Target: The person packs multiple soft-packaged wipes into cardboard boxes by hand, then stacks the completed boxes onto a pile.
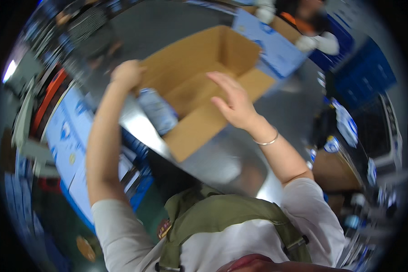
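Note:
An open cardboard box (193,86), brown inside with its near flap folded outward, sits on a shiny metal table (217,159). My left hand (127,74) is curled at the box's upper left edge and appears to grip it; blur hides the fingertips. Over the box's near right side, my right hand (236,103) holds nothing, thumb and fingers apart. A blue-and-white printed surface (158,110) shows at the box's left end, below my left hand; whether it is a package or the outside of a flap, I cannot tell.
Across the table stands a co-worker in white gloves (306,43), beside a white-and-blue printed carton (268,44). Printed cartons (69,132) are at my left. Blue drawers (367,71) stand far right, and a brown carton (336,170) is near my right elbow.

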Available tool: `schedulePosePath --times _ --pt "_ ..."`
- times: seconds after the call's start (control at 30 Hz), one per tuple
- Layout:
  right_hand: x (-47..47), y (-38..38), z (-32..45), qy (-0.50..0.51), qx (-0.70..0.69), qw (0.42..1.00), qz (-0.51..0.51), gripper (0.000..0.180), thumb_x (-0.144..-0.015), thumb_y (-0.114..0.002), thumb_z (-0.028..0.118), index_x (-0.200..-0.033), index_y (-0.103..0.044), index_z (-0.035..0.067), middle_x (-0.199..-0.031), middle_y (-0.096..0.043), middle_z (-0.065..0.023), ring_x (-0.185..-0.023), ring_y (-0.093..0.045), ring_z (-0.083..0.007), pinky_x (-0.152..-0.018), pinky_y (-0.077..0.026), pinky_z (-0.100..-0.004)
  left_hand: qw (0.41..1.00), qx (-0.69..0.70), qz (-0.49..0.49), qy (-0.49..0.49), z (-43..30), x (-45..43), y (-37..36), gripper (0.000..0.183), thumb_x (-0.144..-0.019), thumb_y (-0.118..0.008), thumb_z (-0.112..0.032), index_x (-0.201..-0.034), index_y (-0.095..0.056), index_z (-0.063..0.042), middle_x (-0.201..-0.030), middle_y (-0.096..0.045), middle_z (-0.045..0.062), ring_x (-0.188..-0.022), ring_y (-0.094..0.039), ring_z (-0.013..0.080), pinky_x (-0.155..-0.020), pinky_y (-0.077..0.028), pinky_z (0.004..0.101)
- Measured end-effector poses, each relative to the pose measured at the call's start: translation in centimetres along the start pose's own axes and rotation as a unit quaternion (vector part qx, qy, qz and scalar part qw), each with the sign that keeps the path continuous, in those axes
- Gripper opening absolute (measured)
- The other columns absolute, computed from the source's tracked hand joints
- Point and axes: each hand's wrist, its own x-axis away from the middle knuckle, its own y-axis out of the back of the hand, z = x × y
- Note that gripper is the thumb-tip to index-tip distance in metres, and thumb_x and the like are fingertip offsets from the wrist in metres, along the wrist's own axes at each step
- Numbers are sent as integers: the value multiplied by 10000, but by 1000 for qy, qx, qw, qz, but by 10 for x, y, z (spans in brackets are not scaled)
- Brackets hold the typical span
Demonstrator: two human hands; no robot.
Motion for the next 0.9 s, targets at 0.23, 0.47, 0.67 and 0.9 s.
schedulePosePath --times 0.23,0.47,0.67,0.9 --pt "222 62 -111 -430 315 842 79 655 -871 -583 369 -1384 -380 16 -1434 -359 -247 -1373 -262 -412 -1114 -194 -566 987 31 -158 -28 -63 18 43 518 -839 -650 -170 -1299 -479 -5 -1245 -554 229 -1139 -539 391 -935 -447 441" --pt "235 57 -104 -428 300 852 33 641 -838 -610 376 -1352 -449 27 -1447 -343 -238 -1385 -248 -385 -1142 -160 -519 852 155 51 -497 -279 183 -77 783 -722 -730 -440 -1361 -447 -85 -1428 -381 200 -1358 -308 368 -1097 -198 590" --pt "249 102 -112 -339 217 905 -135 459 -744 -649 107 -1194 -579 53 -1302 -509 -206 -1278 -426 -364 -1078 -324 -466 915 150 50 -372 -280 190 -174 778 -830 -529 -580 -1415 -377 -91 -1486 -299 227 -1385 -238 412 -1105 -122 614" --pt "281 402 -183 -329 598 701 -208 703 -659 -557 -90 -1323 -458 119 -1391 -457 -147 -1321 -384 -361 -1068 -312 -552 919 128 38 -372 -288 189 -166 738 -844 -511 -585 -1385 -416 -91 -1469 -332 213 -1364 -276 410 -1090 -163 620"
